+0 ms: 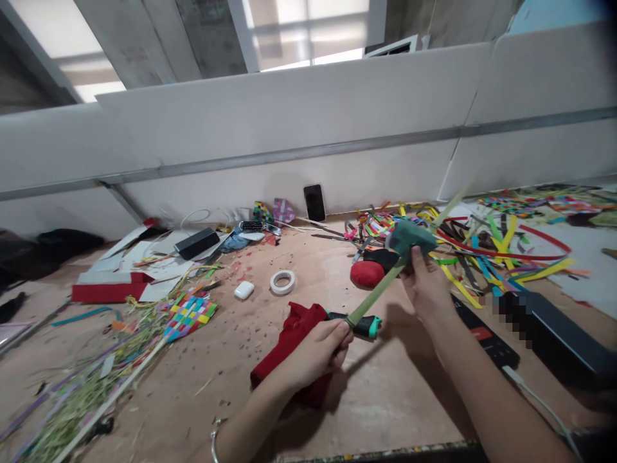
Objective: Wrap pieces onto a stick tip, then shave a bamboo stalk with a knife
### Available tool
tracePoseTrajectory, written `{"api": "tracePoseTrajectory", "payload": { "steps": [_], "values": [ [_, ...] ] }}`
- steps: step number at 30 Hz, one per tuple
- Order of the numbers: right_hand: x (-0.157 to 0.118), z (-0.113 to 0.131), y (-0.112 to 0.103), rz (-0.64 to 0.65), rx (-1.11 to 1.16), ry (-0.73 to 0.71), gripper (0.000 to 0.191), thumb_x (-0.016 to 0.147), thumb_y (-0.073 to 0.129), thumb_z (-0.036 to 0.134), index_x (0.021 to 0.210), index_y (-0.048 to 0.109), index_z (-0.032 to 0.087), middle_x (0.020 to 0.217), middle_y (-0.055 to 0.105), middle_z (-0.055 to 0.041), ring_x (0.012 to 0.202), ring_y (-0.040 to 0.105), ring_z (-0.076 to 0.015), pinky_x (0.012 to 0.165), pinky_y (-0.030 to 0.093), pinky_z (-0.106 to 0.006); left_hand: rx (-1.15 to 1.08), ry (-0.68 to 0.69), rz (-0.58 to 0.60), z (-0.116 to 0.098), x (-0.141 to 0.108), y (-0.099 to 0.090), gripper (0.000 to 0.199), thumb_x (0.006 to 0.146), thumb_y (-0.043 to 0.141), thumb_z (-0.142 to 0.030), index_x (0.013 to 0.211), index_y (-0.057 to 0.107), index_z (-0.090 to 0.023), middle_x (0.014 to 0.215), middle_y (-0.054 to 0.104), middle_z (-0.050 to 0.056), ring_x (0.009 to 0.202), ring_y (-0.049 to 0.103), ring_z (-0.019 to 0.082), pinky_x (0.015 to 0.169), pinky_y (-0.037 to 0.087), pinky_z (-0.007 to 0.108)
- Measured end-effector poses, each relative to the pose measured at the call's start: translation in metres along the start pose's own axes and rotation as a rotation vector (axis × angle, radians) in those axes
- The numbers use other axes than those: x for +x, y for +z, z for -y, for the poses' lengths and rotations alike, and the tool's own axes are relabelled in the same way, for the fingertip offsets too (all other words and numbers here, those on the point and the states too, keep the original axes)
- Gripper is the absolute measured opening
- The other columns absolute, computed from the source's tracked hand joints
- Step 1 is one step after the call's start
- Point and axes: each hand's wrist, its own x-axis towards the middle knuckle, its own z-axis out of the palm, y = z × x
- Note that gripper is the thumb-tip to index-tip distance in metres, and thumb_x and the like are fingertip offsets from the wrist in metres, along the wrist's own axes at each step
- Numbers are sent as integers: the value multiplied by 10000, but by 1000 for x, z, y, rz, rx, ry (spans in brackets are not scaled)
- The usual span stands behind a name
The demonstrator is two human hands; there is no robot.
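A long pale green strip, apparently split bamboo (pixel 373 296), slants up to the right between my hands. My left hand (pixel 321 354) is closed around its lower end. Higher up, my right hand (pixel 427 283) grips a dark green cloth (pixel 412 239) that is wrapped about the strip; the strip's tip shows blurred beyond it. Beneath my left hand lies a crumpled red cloth (pixel 299 337). Beside that is a tool with a black and teal handle (pixel 369 325), partly hidden by the hand and strip. A red and black object (pixel 367 274) rests below the green cloth.
A tape roll (pixel 274 287) and a white case (pixel 244 290) lie left of centre. Further left are a colourful woven piece (pixel 193 315) and grass-like shavings. A phone (pixel 315 203) leans on the partition. Coloured strips (pixel 506 238) and a dark box (pixel 569 334) occupy the right.
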Motion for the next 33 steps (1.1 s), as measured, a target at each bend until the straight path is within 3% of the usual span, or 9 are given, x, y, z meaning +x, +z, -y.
{"api": "tracePoseTrajectory", "payload": {
  "steps": [2, 5, 8, 14, 19, 23, 28, 30, 33],
  "values": [
    [-16, -9, 7, 136, -196, 55, 376, 549, 725, 452, 753, 619, 154, 778, 649, -17, 681, 580, -97, 643, 476, -221, 111, 50, -118, 5, 3, 0, 376, 828, 353, -507, 697, 391, -157, 532, 351, -71, 405, 313, 17, 399, 243, 146],
    [-44, -22, 19, 470, -419, 218, 377, 553, 729, 428, 778, 656, 134, 795, 661, -47, 727, 599, -143, 696, 488, -262, 237, 96, -278, 9, 7, -2, 385, 833, 334, -510, 704, 406, -155, 577, 409, -46, 496, 383, 46, 484, 310, 167],
    [-60, -32, 25, 593, -415, 294, 369, 591, 702, 439, 802, 672, 138, 839, 665, -58, 765, 608, -152, 734, 490, -274, 381, 158, -370, 7, 7, -4, 388, 839, 336, -491, 662, 399, -152, 631, 444, -25, 595, 401, 68, 568, 328, 183],
    [-30, -27, 13, 282, -205, 261, 372, 545, 742, 421, 773, 645, 143, 772, 651, -23, 670, 584, -96, 631, 485, -210, 517, 161, -274, -5, 1, -2, 394, 869, 270, -467, 730, 460, -152, 672, 465, -23, 639, 416, 78, 615, 306, 193],
    [12, 7, -6, -75, 31, 161, 379, 459, 795, 339, 681, 562, 139, 635, 593, 43, 483, 490, -16, 466, 428, -119, 546, 86, -173, -11, -5, 3, 410, 874, 247, -473, 699, 431, -151, 629, 448, -30, 608, 409, 71, 609, 298, 193],
    [30, 27, -20, -289, 99, 86, 296, 569, 742, 292, 639, 491, 152, 515, 497, 81, 434, 440, -4, 439, 412, -95, 605, 97, -144, -12, -8, 4, 388, 880, 248, -448, 703, 427, -153, 648, 449, -34, 618, 394, 64, 602, 276, 191],
    [26, 17, -19, -246, 74, 11, 299, 575, 737, 302, 655, 488, 160, 553, 496, 75, 459, 438, -6, 460, 421, -106, 520, 51, -146, -11, -8, 4, 403, 870, 259, -462, 698, 439, -146, 618, 464, -30, 576, 397, 58, 568, 295, 185],
    [18, 6, -14, -140, -14, 20, 336, 538, 754, 356, 675, 522, 156, 602, 535, 53, 485, 453, -16, 471, 422, -128, 428, 44, -160, -7, -5, 3, 407, 855, 287, -485, 690, 438, -145, 593, 448, -34, 535, 393, 50, 525, 300, 175],
    [0, -11, -5, 141, -307, 110, 391, 532, 735, 453, 697, 575, 136, 640, 582, 5, 520, 481, -51, 508, 425, -183, 214, 88, -264, 1, 4, 1, 409, 817, 349, -528, 695, 431, -147, 548, 389, -54, 453, 343, 30, 427, 260, 155]
  ]
}}
